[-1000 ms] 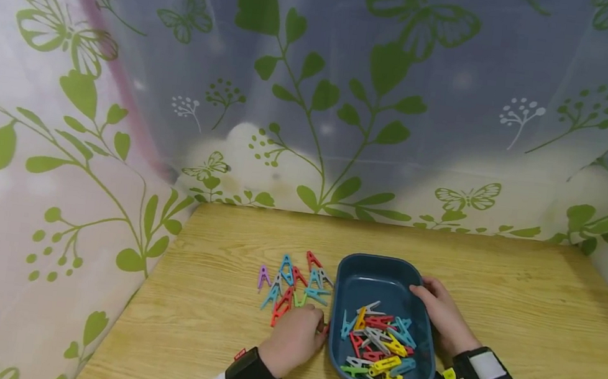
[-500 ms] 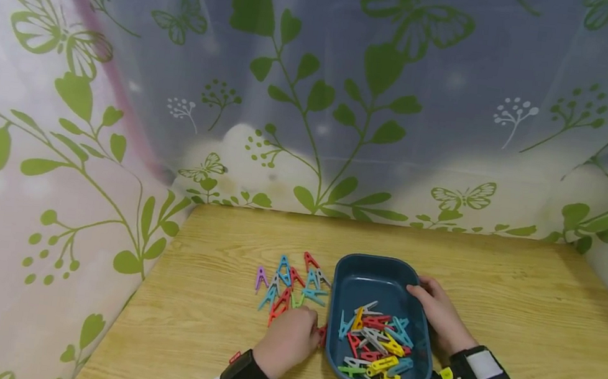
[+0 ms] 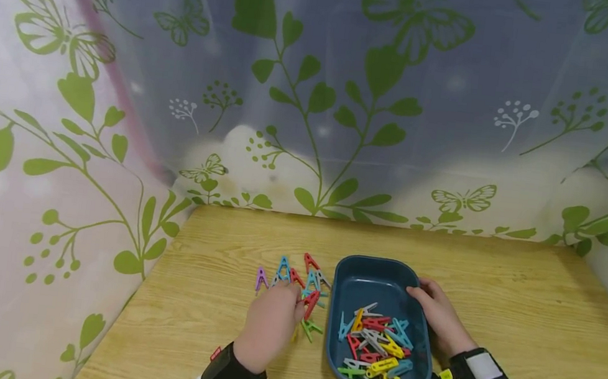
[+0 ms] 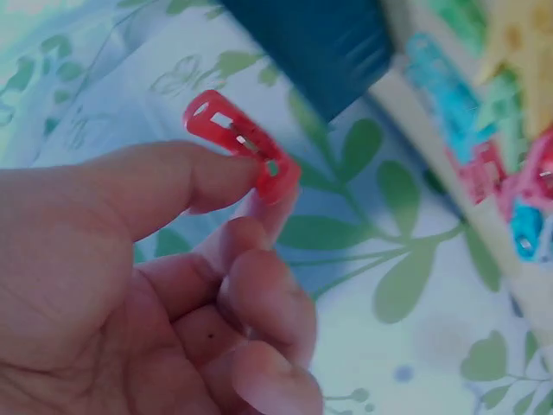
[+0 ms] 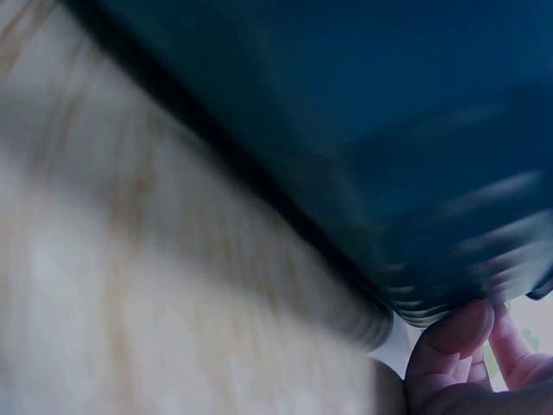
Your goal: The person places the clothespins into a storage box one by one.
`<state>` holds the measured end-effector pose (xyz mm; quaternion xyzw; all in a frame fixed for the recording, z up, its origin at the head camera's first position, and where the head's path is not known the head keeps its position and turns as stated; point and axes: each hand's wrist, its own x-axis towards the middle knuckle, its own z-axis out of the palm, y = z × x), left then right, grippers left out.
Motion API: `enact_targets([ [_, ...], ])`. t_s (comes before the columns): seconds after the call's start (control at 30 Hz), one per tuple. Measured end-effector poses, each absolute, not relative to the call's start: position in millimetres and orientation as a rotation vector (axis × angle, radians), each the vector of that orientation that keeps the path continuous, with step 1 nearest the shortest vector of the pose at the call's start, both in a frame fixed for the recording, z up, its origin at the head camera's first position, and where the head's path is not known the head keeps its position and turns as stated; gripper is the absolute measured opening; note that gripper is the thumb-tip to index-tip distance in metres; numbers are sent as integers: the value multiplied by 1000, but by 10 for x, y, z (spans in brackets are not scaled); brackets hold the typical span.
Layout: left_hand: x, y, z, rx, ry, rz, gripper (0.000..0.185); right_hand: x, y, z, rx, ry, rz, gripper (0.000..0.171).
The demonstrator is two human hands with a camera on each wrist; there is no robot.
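Worktop (image 3: 495, 286): wood grain, curtained w/ leaf print on three sides.

Tray (image 3: 379, 273): dark blue, oblong, long axis running away from me, centre of worktop. Holds a mixed heap of pegs (image 3: 376, 348) (yellow, red, grey, teal) piled at the near end; far end bare.

Right hand (image 3: 438, 317): on tray's right rim, fingers curled over the edge, steadying it.

Left hand (image 3: 269, 323): just left of tray, raised over the loose pegs (image 3: 294, 276). I read the grip as a pinch, thumb and forefinger tips closed on one red peg (image 4: 246, 143).

Red peg: lies left of the tray; tray is to its right, close by. Left hand nearer. Peg's long axis roughly toward the tray.
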<state>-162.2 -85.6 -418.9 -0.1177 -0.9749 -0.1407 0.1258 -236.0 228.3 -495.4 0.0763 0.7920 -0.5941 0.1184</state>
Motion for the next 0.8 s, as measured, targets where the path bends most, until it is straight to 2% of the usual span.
enact_targets([
  [0.37,-1502,-609,-4022,-476,-2815,-561,12,-2364,2287,-4953,213,2328,-1738,66],
  [0.8,-1485,-325,-4160,-643,-2882,-526,18,-2344,2286,-4924,208,2327,-1735,67],
])
